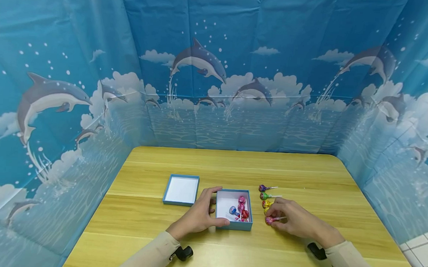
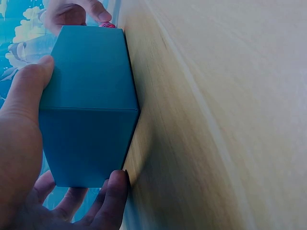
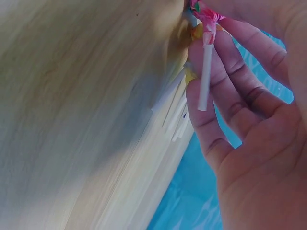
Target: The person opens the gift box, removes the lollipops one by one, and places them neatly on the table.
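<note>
My left hand [image 1: 200, 213] grips a blue square box [image 1: 234, 226] by its left side, thumb on the near wall and fingers along the left and far sides. Inside the white-lined box lie several lollipops, pink and red ones [image 1: 245, 214] at the right and a blue one [image 1: 233, 210] near the middle. To the right of the box, my right hand [image 1: 296, 220] pinches a pink lollipop [image 1: 269, 220] low over the table. In the right wrist view its white stick [image 3: 205, 79] points toward the palm.
A column of lollipops stands beyond the right hand: purple [image 1: 262, 188], green [image 1: 264, 196] and yellow [image 1: 266, 204], sticks pointing right. The box lid [image 1: 180, 203] lies open side up at the left. A dolphin-print curtain [image 1: 214, 121] surrounds the wooden table [image 1: 234, 166].
</note>
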A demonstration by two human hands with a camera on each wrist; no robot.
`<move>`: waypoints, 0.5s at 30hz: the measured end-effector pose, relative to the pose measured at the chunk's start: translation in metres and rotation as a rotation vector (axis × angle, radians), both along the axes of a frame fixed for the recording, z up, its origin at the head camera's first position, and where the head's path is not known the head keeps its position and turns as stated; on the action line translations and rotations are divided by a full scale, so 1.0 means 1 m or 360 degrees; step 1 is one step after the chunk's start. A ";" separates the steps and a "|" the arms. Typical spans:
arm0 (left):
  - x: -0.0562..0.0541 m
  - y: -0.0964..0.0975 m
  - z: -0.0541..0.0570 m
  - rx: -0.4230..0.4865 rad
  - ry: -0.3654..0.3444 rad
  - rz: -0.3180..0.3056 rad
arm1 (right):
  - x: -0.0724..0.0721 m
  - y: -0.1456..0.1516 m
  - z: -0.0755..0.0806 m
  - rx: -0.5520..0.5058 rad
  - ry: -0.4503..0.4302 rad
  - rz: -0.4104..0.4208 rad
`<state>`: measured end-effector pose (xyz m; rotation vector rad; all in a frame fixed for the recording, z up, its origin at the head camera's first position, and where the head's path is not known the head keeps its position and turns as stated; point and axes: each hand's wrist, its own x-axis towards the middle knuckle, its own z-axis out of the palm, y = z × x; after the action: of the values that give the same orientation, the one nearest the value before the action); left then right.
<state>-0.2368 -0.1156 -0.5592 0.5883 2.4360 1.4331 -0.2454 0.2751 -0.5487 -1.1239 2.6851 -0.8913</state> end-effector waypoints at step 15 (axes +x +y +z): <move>0.000 0.000 0.001 -0.0015 0.0005 0.0001 | 0.001 0.003 0.006 0.0045 0.0016 -0.0039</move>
<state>-0.2364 -0.1159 -0.5584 0.5882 2.4442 1.4209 -0.2439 0.2783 -0.5425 -1.0954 2.7163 -0.8511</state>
